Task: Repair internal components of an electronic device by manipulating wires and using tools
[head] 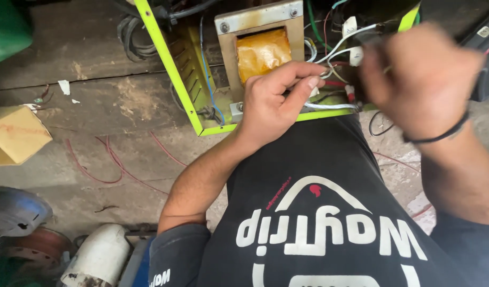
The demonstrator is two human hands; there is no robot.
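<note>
An open lime-green metal chassis (165, 64) sits on the floor in front of me. Inside it stands a transformer (261, 50) with a grey steel frame and a yellow-taped coil. My left hand (273, 101) rests on the chassis edge beside the transformer, fingers pinching white wires (329, 106) that run to the right. My right hand (422, 77), blurred by motion and wearing a black wrist band, is up at the bundle of white and coloured wires (342, 45); what it grips is hidden behind the hand.
A cardboard box (16, 133) lies at the left on the concrete floor, with loose red wires (112, 165) near it. A white cylindrical motor part (98, 255) and a copper-wound piece (35, 250) sit bottom left. Black cables (135, 37) coil behind the chassis.
</note>
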